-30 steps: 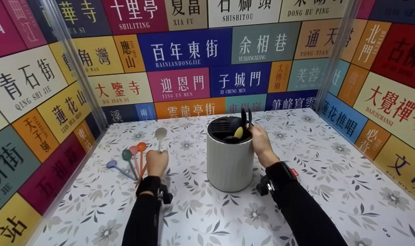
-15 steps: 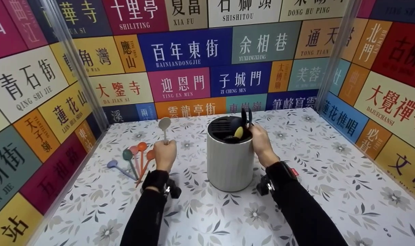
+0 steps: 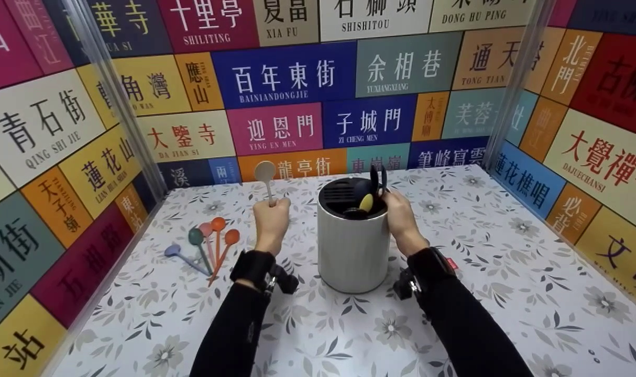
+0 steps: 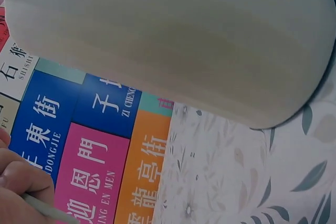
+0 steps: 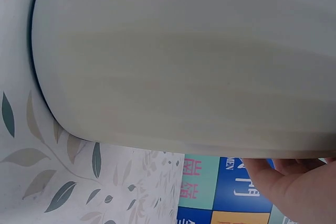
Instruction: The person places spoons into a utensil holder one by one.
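Note:
My left hand (image 3: pixel 272 222) grips a beige spoon (image 3: pixel 265 170) by its handle, bowl pointing up, left of the utensil holder (image 3: pixel 352 254). In the left wrist view, part of this hand (image 4: pixel 23 187) and the spoon's thin handle (image 4: pixel 50 211) show at the lower left. The holder is a pale ribbed cylinder with a black slotted top. A yellow spoon (image 3: pixel 366 202) and dark utensils (image 3: pixel 374 179) stand in its right part. My right hand (image 3: pixel 403 222) holds the holder at its upper right rim; in the right wrist view its fingers (image 5: pixel 262 177) reach behind the wall.
Several spoons lie fanned out on the table at left: a blue spoon (image 3: pixel 173 250), a green spoon (image 3: pixel 196 236), a pink spoon (image 3: pixel 206 229) and two orange spoons, one of them (image 3: pixel 232 237) nearest my left hand. Sign-covered walls enclose the flower-patterned table (image 3: pixel 318 335).
My left hand has lifted the beige spoon away from the spoons at left and carried it right, toward the utensil holder. My right hand keeps its place at the holder's rim.

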Demonstrator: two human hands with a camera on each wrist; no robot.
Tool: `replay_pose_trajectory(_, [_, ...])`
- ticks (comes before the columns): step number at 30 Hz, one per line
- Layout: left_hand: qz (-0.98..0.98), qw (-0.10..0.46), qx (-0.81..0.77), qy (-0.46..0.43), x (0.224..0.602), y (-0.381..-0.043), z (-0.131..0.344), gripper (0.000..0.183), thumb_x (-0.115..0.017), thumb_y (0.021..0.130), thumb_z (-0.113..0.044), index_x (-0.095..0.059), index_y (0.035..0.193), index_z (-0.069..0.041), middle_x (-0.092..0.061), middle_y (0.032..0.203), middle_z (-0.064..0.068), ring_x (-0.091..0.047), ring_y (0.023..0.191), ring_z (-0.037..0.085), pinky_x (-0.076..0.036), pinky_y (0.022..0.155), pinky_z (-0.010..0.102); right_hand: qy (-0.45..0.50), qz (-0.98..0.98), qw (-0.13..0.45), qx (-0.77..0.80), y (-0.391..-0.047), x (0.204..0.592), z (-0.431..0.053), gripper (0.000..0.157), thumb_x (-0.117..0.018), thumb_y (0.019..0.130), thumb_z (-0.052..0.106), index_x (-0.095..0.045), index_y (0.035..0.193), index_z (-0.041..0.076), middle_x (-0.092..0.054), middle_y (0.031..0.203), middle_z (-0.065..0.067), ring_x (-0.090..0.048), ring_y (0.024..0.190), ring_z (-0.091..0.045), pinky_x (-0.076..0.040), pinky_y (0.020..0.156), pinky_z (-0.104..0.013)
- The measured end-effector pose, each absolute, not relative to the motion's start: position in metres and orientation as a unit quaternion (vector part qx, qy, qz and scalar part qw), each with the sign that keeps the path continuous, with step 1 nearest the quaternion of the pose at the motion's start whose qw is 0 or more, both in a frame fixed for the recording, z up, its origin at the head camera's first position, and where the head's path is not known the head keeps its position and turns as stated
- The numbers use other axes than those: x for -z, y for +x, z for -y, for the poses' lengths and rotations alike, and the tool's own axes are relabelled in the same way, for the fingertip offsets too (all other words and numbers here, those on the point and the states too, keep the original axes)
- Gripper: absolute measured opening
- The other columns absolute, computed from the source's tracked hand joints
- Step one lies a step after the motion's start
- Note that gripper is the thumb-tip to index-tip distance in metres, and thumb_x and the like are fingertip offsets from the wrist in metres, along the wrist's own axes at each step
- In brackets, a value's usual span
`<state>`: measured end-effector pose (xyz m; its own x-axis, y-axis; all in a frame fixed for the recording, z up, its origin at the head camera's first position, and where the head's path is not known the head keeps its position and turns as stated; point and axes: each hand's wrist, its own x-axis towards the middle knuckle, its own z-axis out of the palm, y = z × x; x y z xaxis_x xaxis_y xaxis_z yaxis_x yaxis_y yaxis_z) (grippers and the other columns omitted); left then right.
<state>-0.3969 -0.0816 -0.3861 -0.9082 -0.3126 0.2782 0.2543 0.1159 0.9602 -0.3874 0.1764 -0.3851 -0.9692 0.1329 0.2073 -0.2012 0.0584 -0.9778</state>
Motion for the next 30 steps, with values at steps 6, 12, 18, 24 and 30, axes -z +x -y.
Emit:
replay_pose_trajectory(6, [0.712, 0.199, 0.673, -0.012, 0.369, -0.386, 0.065, 0.047, -0.057, 0.087, -0.004, -0.03, 0.052, -0.02, -0.022, 0.053, -0.007, -0.019, 0.048, 0.01, -0.018, 0.049, 0.027, 0.018, 0.719, 0.126, -0.683, -0.388, 0.386, -0.177, 0.03, -0.042, 0.109, 0.021, -0.065, 0.11, 0.003, -0.063, 0.117, -0.01, -0.053, 0.112, -0.018, -0.037, 0.105, -0.032])
replay_pose_trajectory(12, [0.706, 0.204, 0.676, -0.054, 0.352, -0.381, 0.051, 0.045, -0.058, 0.083, -0.002, -0.032, 0.051, -0.02, -0.024, 0.052, -0.009, -0.023, 0.049, 0.008, -0.019, 0.05, 0.026, 0.009, 0.725, 0.13, -0.676, -0.388, 0.386, -0.178, 0.031, -0.042, 0.109, 0.022, -0.065, 0.111, 0.002, -0.062, 0.122, -0.012, -0.052, 0.114, -0.019, -0.038, 0.105, -0.032])
replay_pose_trajectory(18, [0.697, 0.213, 0.68, -0.077, 0.341, -0.377, 0.046, 0.045, -0.058, 0.083, -0.002, -0.031, 0.051, -0.02, -0.024, 0.052, -0.009, -0.022, 0.049, 0.008, -0.017, 0.049, 0.025, 0.003, 0.731, 0.131, -0.669, -0.387, 0.386, -0.178, 0.029, -0.042, 0.108, 0.022, -0.065, 0.107, 0.003, -0.061, 0.119, -0.011, -0.051, 0.111, -0.019, -0.038, 0.1, -0.031])
replay_pose_trajectory(24, [0.688, 0.217, 0.686, -0.092, 0.331, -0.377, 0.042, 0.048, -0.058, 0.086, 0.0, -0.032, 0.051, -0.02, -0.026, 0.05, -0.009, -0.023, 0.047, 0.006, -0.016, 0.047, 0.023, 0.005, 0.723, 0.136, -0.677, -0.387, 0.385, -0.176, 0.026, -0.043, 0.107, 0.019, -0.065, 0.103, 0.005, -0.062, 0.112, -0.007, -0.051, 0.107, -0.018, -0.039, 0.097, -0.03])
replay_pose_trajectory(30, [0.672, 0.227, 0.698, -0.096, 0.317, -0.379, 0.032, 0.051, -0.058, 0.089, 0.0, -0.03, 0.052, -0.019, -0.023, 0.053, -0.009, -0.021, 0.05, 0.006, -0.015, 0.049, 0.024, 0.008, 0.727, 0.134, -0.674, -0.387, 0.386, -0.175, 0.027, -0.042, 0.109, 0.022, -0.064, 0.103, 0.006, -0.061, 0.111, -0.007, -0.052, 0.107, -0.019, -0.039, 0.097, -0.031])
